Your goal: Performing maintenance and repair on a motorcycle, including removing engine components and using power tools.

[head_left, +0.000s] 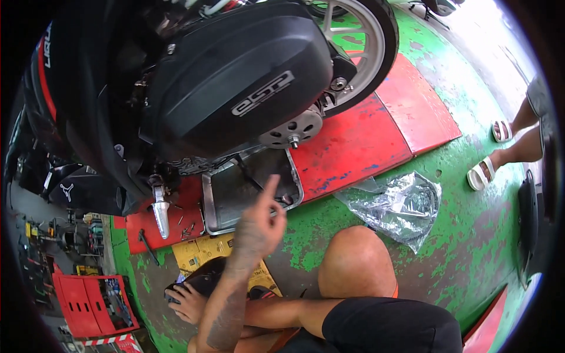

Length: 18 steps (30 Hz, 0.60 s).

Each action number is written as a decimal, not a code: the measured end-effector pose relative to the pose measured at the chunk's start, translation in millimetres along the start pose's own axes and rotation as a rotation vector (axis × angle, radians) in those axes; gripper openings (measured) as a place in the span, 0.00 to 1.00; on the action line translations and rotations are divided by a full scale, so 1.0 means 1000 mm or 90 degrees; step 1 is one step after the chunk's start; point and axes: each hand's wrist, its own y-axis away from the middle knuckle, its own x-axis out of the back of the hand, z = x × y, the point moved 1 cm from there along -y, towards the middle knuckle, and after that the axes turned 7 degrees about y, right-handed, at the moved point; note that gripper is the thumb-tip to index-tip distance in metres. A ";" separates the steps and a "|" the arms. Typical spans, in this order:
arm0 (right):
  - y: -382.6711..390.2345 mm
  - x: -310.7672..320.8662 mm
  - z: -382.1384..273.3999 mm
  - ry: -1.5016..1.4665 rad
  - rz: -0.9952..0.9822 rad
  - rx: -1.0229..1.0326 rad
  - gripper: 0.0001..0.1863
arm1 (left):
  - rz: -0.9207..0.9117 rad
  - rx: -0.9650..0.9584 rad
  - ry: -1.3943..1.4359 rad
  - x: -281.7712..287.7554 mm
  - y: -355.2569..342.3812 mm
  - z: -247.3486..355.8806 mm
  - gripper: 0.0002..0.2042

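My right hand point(263, 225), at the end of a tattooed forearm, is raised in front of a scooter. Its index finger stretches forward, the other fingers bend in, and nothing is held. Behind it, a metal tray point(223, 203) lies under the scooter's black engine side cover point(241, 88), with a dark film and a small metal piece inside. Lower left, my left hand point(189, 303) has its fingers wrapped over the end of a black curved part point(203, 277), whose exact kind I cannot make out. This part lies partly over a yellow cardboard sheet point(194, 253).
The scooter's rear wheel point(376, 53) stands over a red ramp point(365, 141). Several bolts point(187, 229) and a black-handled tool point(148, 247) lie left of the tray. A clear plastic bag point(400, 206) is on the green floor. Another person's sandalled feet point(485, 173) stand right. A red cabinet point(88, 303) is left.
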 end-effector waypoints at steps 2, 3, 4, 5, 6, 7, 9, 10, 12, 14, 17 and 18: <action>0.004 0.000 -0.001 0.007 -0.045 0.008 0.17 | -0.061 -0.034 -0.073 -0.024 -0.006 0.030 0.36; 0.002 0.002 -0.003 0.004 -0.041 0.013 0.17 | -0.078 -0.079 -0.181 -0.032 -0.016 0.045 0.37; 0.000 0.002 -0.004 0.004 -0.048 0.005 0.17 | -0.095 -0.124 -0.288 -0.040 -0.027 0.057 0.39; -0.001 0.004 -0.003 0.006 -0.054 -0.003 0.17 | -0.094 -0.125 -0.292 -0.049 -0.040 0.069 0.39; -0.003 0.007 0.000 0.006 -0.052 0.000 0.17 | -0.069 -0.135 -0.342 -0.057 -0.054 0.081 0.39; -0.007 0.010 0.003 -0.005 -0.005 -0.011 0.17 | -0.043 -0.143 -0.394 -0.064 -0.066 0.089 0.40; -0.013 0.020 0.013 -0.023 0.028 -0.021 0.17 | -0.013 -0.136 -0.397 -0.077 -0.089 0.095 0.41; -0.017 0.027 0.015 -0.027 0.028 -0.017 0.17 | 0.015 -0.127 -0.399 -0.082 -0.099 0.094 0.42; -0.025 0.036 0.013 -0.032 -0.029 -0.031 0.18 | 0.038 -0.120 -0.426 -0.086 -0.112 0.083 0.43; -0.028 0.041 0.019 -0.026 -0.023 -0.034 0.18 | 0.030 -0.077 -0.455 -0.091 -0.121 0.080 0.45; -0.029 0.045 0.027 -0.029 0.009 -0.053 0.18 | -0.018 -0.043 -0.418 -0.095 -0.125 0.082 0.45; -0.030 0.046 0.029 -0.026 0.007 -0.058 0.18 | -0.021 -0.043 -0.418 -0.095 -0.125 0.084 0.45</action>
